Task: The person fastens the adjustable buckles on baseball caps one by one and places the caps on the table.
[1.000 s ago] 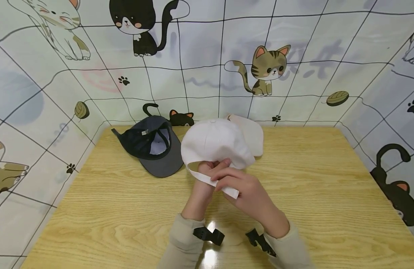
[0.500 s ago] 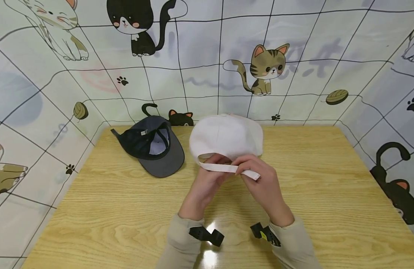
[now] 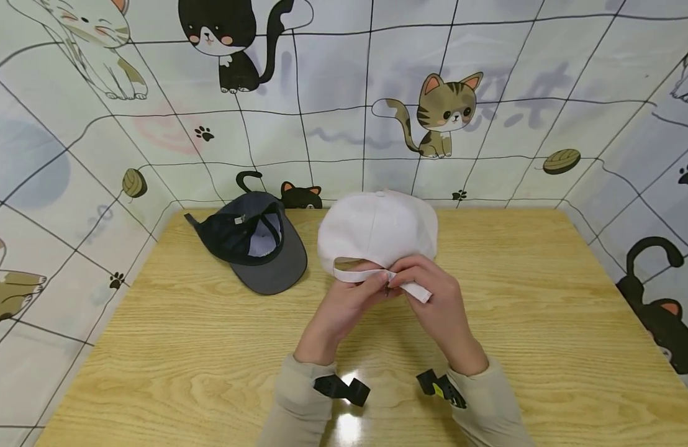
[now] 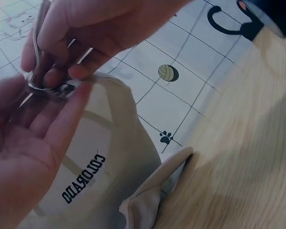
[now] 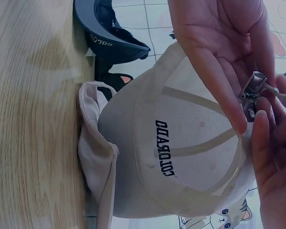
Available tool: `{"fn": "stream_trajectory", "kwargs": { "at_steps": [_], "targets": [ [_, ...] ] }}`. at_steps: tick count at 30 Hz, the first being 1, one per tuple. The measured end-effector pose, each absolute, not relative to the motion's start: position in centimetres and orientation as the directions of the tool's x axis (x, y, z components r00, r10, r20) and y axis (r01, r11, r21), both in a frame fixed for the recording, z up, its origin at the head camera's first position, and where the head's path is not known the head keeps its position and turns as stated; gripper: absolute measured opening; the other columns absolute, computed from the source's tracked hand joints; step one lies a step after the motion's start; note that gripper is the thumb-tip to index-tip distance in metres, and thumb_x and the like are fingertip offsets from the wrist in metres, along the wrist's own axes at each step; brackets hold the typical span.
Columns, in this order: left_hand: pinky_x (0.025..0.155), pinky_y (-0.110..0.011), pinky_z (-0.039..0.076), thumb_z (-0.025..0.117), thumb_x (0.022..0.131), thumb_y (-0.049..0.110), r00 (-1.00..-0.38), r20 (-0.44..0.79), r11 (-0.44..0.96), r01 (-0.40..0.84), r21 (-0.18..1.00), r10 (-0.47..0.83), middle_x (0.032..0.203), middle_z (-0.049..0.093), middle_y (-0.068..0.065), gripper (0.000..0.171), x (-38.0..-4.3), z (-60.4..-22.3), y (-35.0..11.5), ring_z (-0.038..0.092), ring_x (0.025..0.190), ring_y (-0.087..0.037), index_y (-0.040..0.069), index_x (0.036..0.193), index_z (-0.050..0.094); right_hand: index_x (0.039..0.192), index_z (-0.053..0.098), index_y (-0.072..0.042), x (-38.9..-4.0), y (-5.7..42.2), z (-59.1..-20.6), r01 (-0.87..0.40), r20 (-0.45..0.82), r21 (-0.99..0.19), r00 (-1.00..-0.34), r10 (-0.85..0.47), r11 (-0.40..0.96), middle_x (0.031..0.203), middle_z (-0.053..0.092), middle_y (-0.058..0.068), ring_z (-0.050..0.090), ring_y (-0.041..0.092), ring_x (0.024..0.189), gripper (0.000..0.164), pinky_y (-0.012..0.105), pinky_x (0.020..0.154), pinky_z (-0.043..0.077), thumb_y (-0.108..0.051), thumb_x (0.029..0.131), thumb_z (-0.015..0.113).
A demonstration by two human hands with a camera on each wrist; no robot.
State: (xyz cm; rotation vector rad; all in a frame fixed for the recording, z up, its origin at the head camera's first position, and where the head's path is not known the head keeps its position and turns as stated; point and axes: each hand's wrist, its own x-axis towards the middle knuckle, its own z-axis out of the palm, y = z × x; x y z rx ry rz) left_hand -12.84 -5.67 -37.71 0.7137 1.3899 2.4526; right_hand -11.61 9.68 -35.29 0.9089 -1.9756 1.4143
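A white baseball cap (image 3: pixel 372 226) is held with its back toward me, its strap (image 3: pixel 357 273) running across the rear opening. My left hand (image 3: pixel 344 304) pinches the strap, thumb in front and fingers behind. My right hand (image 3: pixel 433 292) pinches it near its loose end, which hangs out past the fingers. Between both sets of fingertips, the right wrist view reveals a metal buckle (image 5: pixel 252 95). That view also looks into the crown, where dark lettering reads COLORADO (image 5: pixel 164 148). In the left wrist view, my right hand (image 4: pixel 95 28) is above and my left hand (image 4: pixel 28 143) at lower left.
To the left a dark navy cap (image 3: pixel 254 242) lies tipped over on the wooden table (image 3: pixel 517 323), inside showing. Behind the held cap rests another off-white cap (image 5: pixel 97 138), mostly hidden in the head view. A cat-patterned backdrop (image 3: pixel 344 74) borders the table's back and sides.
The white cap has moved slightly right and levelled, its strap now nearly horizontal. My left thumb has come over the front of the strap beside my right fingers.
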Motion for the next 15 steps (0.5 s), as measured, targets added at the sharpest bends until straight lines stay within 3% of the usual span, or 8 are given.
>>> {"fn": "stream_trajectory", "kwargs": {
  "at_steps": [4,7,12,15],
  "targets": [
    [0.085,-0.047,0.043,0.045,0.093,0.007,-0.912,0.263,-0.502,0.076,0.862,0.314,0.113,0.053,-0.013,0.025,-13.0,-37.8,-5.4,0.055,0.101,-0.025,0.0,0.115,0.054,0.094,0.066,-0.009,-12.0,10.1,-36.3,-0.714,0.698,-0.629,-0.693,-0.18,0.307,0.096,0.061,0.002,0.056,0.014,0.078,0.038,0.019,0.065,0.045,0.02,0.076,0.049],
    [0.086,-0.046,0.043,0.045,0.093,0.007,-0.939,0.261,-0.534,0.106,0.839,0.223,0.117,0.051,-0.014,0.027,-13.2,-37.9,-5.3,0.052,0.106,-0.027,-0.001,0.119,0.052,0.102,0.063,-0.011,-11.9,10.2,-36.6,-0.651,0.648,-0.676,-0.748,-0.14,0.346,0.09,0.061,-0.002,0.056,0.012,0.069,0.038,0.019,0.058,0.045,0.014,0.081,0.044],
    [0.086,-0.043,0.043,0.044,0.094,0.009,-0.951,0.279,-0.614,0.14,0.777,0.137,0.119,0.048,-0.018,0.027,-13.4,-37.9,-5.6,0.051,0.108,-0.029,-0.001,0.118,0.052,0.091,0.06,-0.005,-11.3,9.8,-35.9,-0.541,0.519,-0.792,-0.841,-0.153,0.283,0.068,0.06,0.002,0.057,0.016,0.058,0.01,0.024,0.053,0.048,-0.001,0.088,0.052],
    [0.087,-0.044,0.041,0.042,0.095,0.009,-0.952,0.281,-0.647,0.141,0.749,0.118,0.119,0.046,-0.018,0.027,-13.4,-37.8,-5.7,0.051,0.108,-0.03,-0.001,0.118,0.05,0.08,0.061,-0.005,-11.0,9.2,-35.0,-0.402,0.348,-0.87,-0.911,-0.222,0.285,0.064,0.06,0.005,0.058,0.021,0.058,0.016,0.029,0.054,0.049,-0.01,0.091,0.051]
  ]
}}
